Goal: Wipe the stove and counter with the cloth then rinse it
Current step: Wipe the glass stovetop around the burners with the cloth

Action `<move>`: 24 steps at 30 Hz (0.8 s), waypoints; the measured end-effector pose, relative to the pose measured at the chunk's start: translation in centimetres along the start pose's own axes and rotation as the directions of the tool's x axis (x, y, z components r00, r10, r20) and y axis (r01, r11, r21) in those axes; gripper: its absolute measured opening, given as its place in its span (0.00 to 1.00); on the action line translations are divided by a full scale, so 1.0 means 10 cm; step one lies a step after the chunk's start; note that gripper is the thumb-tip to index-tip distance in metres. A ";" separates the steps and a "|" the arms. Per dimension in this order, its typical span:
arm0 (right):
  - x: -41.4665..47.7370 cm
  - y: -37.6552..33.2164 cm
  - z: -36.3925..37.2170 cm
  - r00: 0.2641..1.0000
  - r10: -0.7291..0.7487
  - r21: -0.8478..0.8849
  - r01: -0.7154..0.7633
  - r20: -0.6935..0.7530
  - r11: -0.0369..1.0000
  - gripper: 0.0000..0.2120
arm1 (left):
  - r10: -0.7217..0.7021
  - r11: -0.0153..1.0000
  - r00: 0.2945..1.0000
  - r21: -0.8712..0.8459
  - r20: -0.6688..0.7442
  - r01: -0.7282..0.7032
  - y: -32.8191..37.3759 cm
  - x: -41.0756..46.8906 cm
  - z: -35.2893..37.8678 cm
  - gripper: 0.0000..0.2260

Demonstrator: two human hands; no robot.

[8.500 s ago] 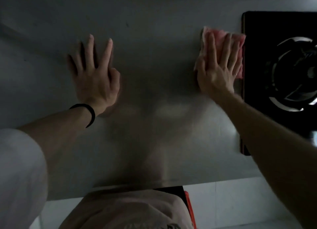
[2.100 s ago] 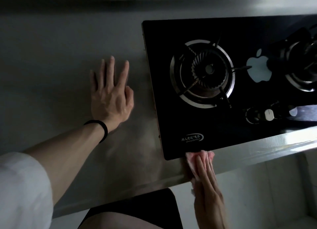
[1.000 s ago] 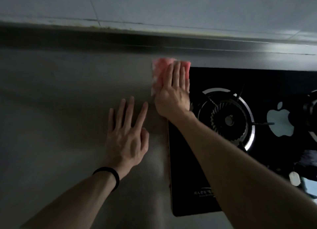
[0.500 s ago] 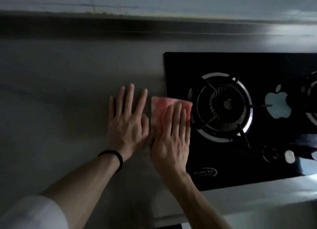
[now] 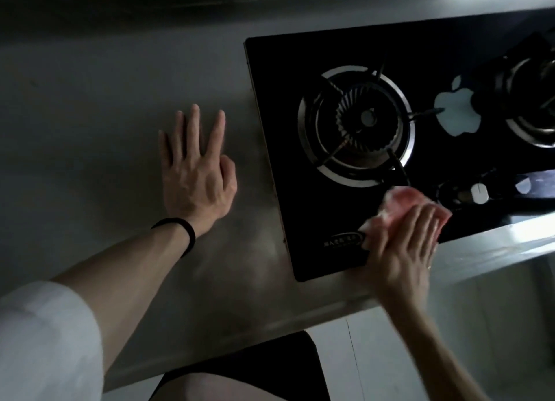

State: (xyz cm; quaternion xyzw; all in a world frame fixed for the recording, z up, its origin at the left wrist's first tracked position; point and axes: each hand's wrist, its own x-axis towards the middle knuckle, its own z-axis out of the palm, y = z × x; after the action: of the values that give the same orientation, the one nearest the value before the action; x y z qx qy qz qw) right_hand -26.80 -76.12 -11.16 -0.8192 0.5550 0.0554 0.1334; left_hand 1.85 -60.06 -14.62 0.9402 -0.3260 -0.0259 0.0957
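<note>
A black glass stove (image 5: 279, 106) is set into the steel counter (image 5: 90, 106), with one gas burner (image 5: 357, 124) near its middle and a second burner (image 5: 537, 106) at the right edge. My right hand (image 5: 402, 250) presses a pink cloth (image 5: 402, 203) flat on the stove's front part, just below the left burner and left of the knobs. Fingers cover the cloth's lower half. Left of the stove, my left hand (image 5: 196, 172) lies flat on the counter with fingers spread and holds nothing.
A white knob (image 5: 479, 193) sits on the stove front to the right of the cloth. A pale apple-shaped mark (image 5: 458, 112) lies between the burners. The counter's front edge (image 5: 495, 244) runs just below my right hand. A raised back ledge (image 5: 150, 12) bounds the counter.
My right hand has slid the cloth from the stove's left edge beside my left hand to the stove's front right, below the burner. My left hand has stayed flat on the counter.
</note>
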 end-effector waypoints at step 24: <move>0.10 0.15 -0.17 0.994 0.034 -0.015 -0.033 0.100 0.999 0.37 | 0.012 0.997 1.000 -0.074 -0.008 -0.012 -0.05 -0.01 0.05 0.32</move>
State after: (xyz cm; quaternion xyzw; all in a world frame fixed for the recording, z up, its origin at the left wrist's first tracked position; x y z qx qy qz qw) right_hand -27.88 -78.06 -10.01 -0.8069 0.5608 0.1021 0.1548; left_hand 2.00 -59.66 -15.24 0.9341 -0.3300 -0.0340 0.1319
